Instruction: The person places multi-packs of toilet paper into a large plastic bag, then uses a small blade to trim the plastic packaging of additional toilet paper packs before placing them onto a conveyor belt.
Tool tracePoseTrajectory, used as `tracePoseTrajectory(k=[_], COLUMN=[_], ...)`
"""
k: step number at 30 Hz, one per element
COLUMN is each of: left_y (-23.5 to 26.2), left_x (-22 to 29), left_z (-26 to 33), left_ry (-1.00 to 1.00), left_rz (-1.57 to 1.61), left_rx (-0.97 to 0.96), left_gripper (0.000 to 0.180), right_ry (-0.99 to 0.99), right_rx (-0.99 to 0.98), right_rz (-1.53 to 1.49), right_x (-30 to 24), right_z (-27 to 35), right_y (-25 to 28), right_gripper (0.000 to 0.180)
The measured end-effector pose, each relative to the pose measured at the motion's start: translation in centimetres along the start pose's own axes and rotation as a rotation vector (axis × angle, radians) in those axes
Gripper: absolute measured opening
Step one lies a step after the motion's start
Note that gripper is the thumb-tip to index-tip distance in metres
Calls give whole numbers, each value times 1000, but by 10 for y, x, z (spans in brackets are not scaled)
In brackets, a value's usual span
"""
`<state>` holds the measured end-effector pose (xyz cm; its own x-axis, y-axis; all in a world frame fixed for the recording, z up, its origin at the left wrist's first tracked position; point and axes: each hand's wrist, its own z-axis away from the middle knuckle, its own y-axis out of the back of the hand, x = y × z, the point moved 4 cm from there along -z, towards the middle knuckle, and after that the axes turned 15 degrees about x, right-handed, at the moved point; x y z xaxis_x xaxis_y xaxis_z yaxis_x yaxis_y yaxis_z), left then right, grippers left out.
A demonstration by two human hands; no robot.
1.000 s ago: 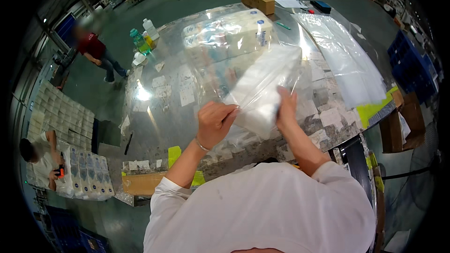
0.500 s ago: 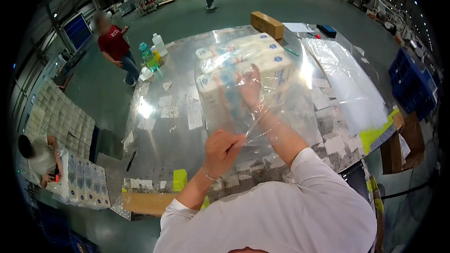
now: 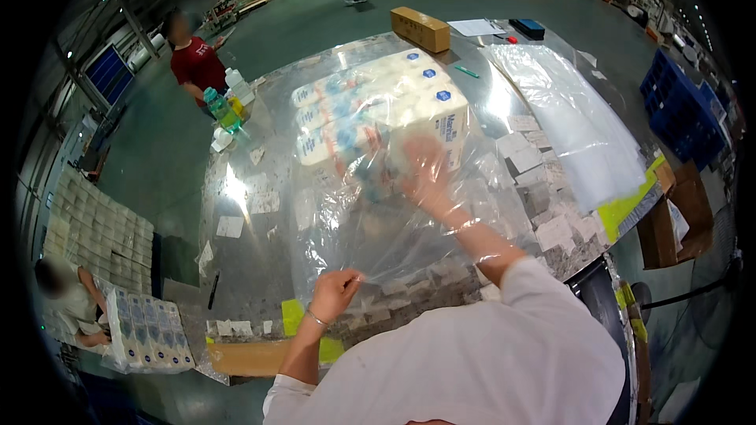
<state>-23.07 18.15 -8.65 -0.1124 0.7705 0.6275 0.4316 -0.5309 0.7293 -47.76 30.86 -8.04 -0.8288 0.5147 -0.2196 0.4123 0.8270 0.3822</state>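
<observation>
So we've got a big clear plastic bag (image 3: 346, 224) sprawled across the middle of the table, super thin and crinkly, throwing bright squiggly highlights off every fold. Behind that film, toward the far end, sits a chunky block of white packs (image 3: 413, 106), puffy and round-edged, lined up in rows with round blue marks on the ends. Our left hand (image 3: 336, 295) is down at the near edge, fingers curled in and thumb against them, pinching the loose rim of the plastic. Our right hand (image 3: 421, 164) is up against the packs with see-through film draped over the forearm, but it's blurry, so we honestly can't tell whether those fingers are gripping anything. The table (image 3: 256, 256) is smooth shiny metal, patched with ragged paper scraps and some matte yellow-green tape (image 3: 292, 317). Over on the right we've got a slippery, milky pile of flat plastic sheets (image 3: 579, 130), and at the far edge a long, boxy brown cardboard carton (image 3: 420, 29).
</observation>
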Motion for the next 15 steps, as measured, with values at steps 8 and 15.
tracePoseTrajectory(k=[8,15], left_y=[21,19], left_x=[-23,-56], left_z=[-43,-132], left_ry=[-29,244], left_rz=[214,-129], left_rx=[111,656], left_gripper=[24,79], right_ry=[-1103,-716], right_rx=[-564,-1148], right_rz=[-12,-660], right_x=[197,66], right_z=[166,-45], right_y=[215,238], right_gripper=[23,22])
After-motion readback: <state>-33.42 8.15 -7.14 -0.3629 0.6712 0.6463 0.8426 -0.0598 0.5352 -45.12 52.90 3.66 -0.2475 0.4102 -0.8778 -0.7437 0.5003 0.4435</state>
